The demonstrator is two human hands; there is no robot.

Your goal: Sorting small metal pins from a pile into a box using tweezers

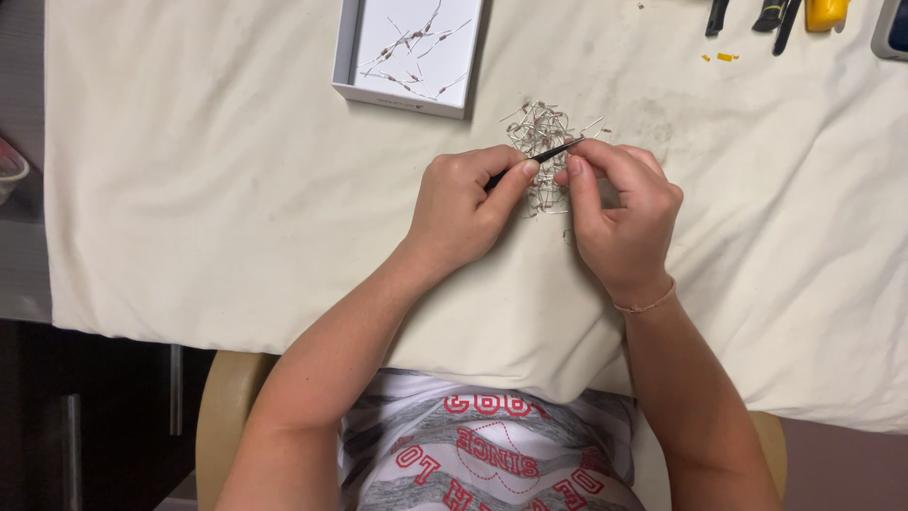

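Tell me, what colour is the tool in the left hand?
Black: the tweezers in the left hand, seen in the head view.

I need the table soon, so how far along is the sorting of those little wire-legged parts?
Done: about a dozen parts lie in the white box. In hand: the left hand holds black tweezers whose tip meets the right hand at the pile, seemingly working one part. Left: a tangled heap, apparently more than the box holds, still sits on the cloth.
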